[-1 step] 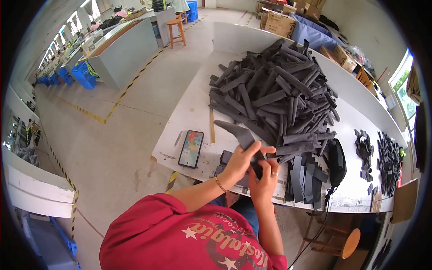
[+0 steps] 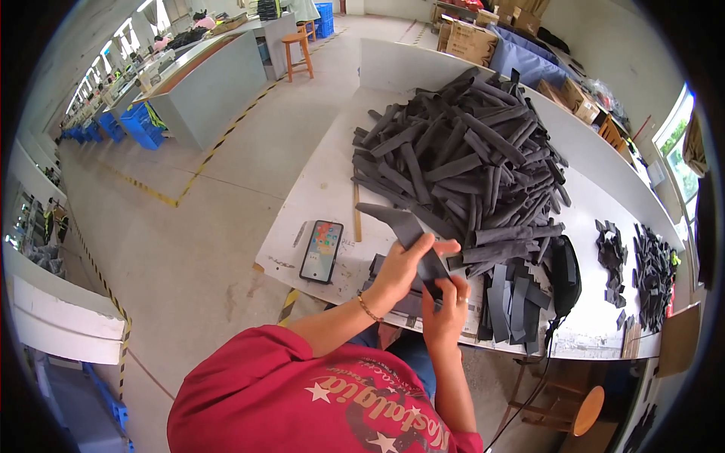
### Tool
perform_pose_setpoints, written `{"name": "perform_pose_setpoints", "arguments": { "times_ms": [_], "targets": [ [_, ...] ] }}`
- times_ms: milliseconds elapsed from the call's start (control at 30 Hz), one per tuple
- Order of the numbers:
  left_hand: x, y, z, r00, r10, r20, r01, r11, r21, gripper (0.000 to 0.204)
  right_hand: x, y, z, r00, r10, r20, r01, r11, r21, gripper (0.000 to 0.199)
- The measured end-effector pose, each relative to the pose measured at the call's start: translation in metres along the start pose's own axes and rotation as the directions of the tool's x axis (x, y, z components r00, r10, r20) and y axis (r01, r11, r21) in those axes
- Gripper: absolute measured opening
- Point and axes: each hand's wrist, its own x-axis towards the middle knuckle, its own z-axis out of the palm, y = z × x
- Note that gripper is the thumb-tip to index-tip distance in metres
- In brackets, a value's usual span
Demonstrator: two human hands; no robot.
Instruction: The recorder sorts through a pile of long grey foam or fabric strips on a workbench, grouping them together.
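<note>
Grey floor (image 2: 219, 226) at nine o'clock, stool (image 2: 297, 39) at eleven, boxes (image 2: 472, 43) at one, pale wall (image 2: 619, 41) at two, bright window (image 2: 674, 140) just past.

1. On the white table (image 2: 317, 185) I see a phone (image 2: 322, 251) lying face up, screen lit, with a thin wooden stick (image 2: 357, 215) to its right.
2. Across the floor I make out a wooden stool (image 2: 295, 39) beside a grey counter (image 2: 219, 90).
3. Just left of that counter I spot blue crates (image 2: 140, 126).
4. Yellow-and-black tape (image 2: 198, 171) marks the floor.
5. Beyond the table I see cardboard boxes (image 2: 471, 44); far right, a bright window (image 2: 677, 136).
</note>
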Motion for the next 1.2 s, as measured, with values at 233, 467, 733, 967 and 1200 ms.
{"name": "perform_pose_setpoints", "arguments": {
  "times_ms": [233,467,733,967,1200],
  "targets": [
    [-0.014,-0.013,0.009,0.995,-0.045,0.093,0.047,0.999,-0.021,0.036,0.005,0.003,0.000,0.998,-0.056,-0.031,0.059,0.993,0.102,0.013],
    [-0.012,-0.022,-0.003,0.982,-0.158,0.103,0.172,0.974,-0.148,0.025,0.008,0.000,-0.011,0.973,0.124,0.196,-0.160,0.970,0.183,0.017],
    [0.003,0.018,0.003,0.993,0.055,0.105,-0.029,0.970,-0.241,0.030,0.015,0.004,-0.031,0.988,-0.112,0.107,0.089,0.975,0.204,0.021],
    [-0.016,0.003,0.015,0.985,0.059,0.161,-0.015,0.966,-0.259,0.030,0.016,0.003,-0.032,0.991,-0.121,0.051,0.107,0.969,0.224,0.019],
    [-0.026,-0.006,0.014,0.986,0.025,0.166,0.017,0.968,-0.251,0.030,0.016,0.000,-0.031,0.991,-0.122,0.048,0.107,0.965,0.239,0.017]
  ]
}}
